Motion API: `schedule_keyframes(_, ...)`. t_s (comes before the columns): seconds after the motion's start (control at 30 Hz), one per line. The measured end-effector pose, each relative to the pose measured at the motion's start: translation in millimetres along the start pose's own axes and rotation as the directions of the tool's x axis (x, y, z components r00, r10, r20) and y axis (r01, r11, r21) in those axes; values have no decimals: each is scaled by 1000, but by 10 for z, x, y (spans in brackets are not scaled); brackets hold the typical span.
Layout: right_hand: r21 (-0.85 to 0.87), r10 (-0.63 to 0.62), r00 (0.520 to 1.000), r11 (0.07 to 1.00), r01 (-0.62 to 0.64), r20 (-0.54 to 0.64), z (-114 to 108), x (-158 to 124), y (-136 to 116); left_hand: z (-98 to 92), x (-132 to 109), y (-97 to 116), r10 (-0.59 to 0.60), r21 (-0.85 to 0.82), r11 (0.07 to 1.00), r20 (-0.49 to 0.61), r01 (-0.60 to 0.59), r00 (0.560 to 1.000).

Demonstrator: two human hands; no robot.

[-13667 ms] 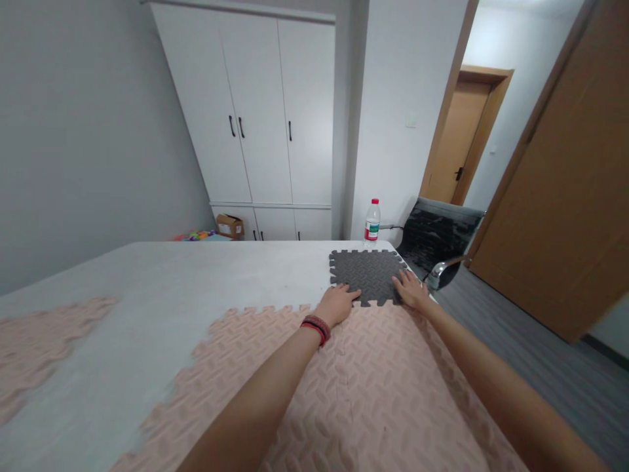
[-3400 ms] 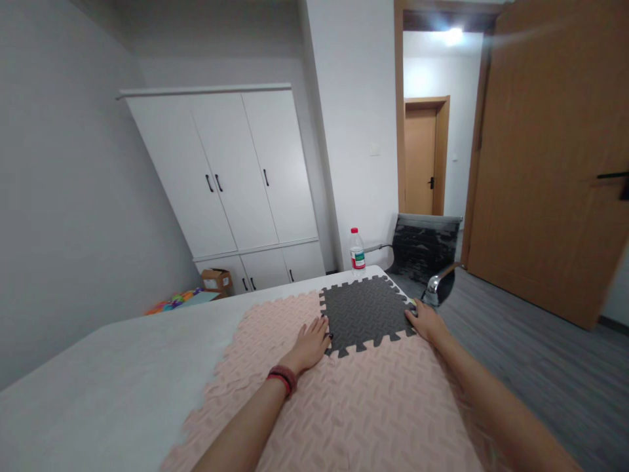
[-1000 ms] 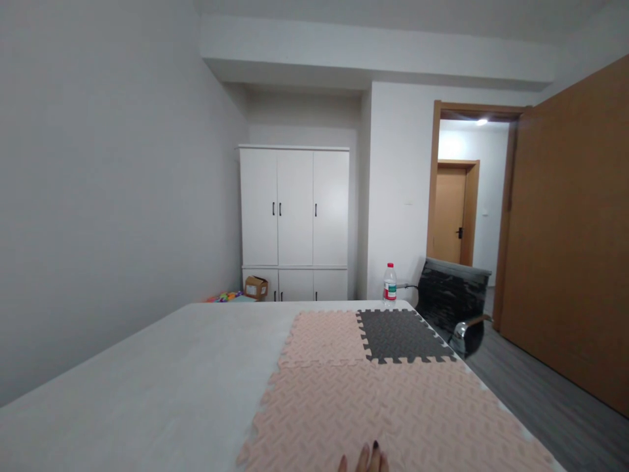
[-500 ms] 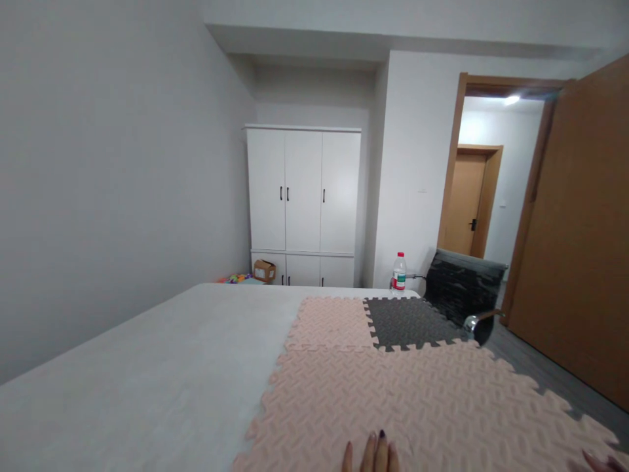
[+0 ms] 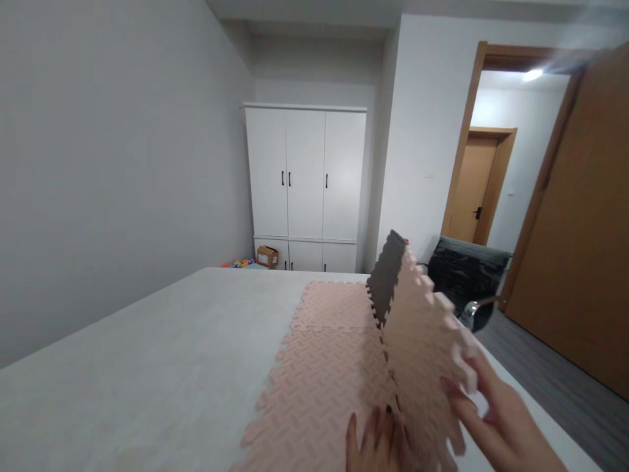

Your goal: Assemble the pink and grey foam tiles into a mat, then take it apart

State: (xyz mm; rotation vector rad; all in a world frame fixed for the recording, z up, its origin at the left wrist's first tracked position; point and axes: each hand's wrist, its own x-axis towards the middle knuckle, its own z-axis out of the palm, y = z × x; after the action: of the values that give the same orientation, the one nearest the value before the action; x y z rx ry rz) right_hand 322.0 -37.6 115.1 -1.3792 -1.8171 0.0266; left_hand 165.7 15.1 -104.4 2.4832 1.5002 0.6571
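Note:
A jigsaw-edged foam mat (image 5: 324, 367) of pink tiles and one dark grey tile (image 5: 386, 275) lies on the white table. Its right half stands folded up along the tile seam, leaning steeply. Gripping the raised outer edge of the pink part (image 5: 422, 334) is my right hand (image 5: 501, 413), thumb on the near face and fingers behind. My left hand (image 5: 376, 442) rests flat on the lying pink tile beside the seam, its fingers stretched out.
The white table (image 5: 162, 347) stretches off to the left beside a grey wall. A black chair (image 5: 466, 275) stands past its right edge, near a wooden door (image 5: 574, 242). Beyond the far edge are a cardboard box (image 5: 268, 255) and a white wardrobe (image 5: 304, 177).
My right hand has come up from the lower right corner, lifting the mat's right half, which lay flat. That half now hides most of the bottle. The view has tilted down slightly.

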Motion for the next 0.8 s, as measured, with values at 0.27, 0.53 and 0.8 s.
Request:
schedule_keyframes(0.27,-15,-201,978,979,202,47,510,-6,-406,-68,-51,69,116,290,957,-291,-28,950)
schedule_keyframes(0.53,-27,115,988,993,-119,-104,655,-568,301,-215,-38,-101,370,422,882,-346,-209,862)
schedule_keyframes(0.8,-82,467,803,845,-529,-370,48,-399,1085,-88,-107,-34,200,280,953,-297,-115,934)
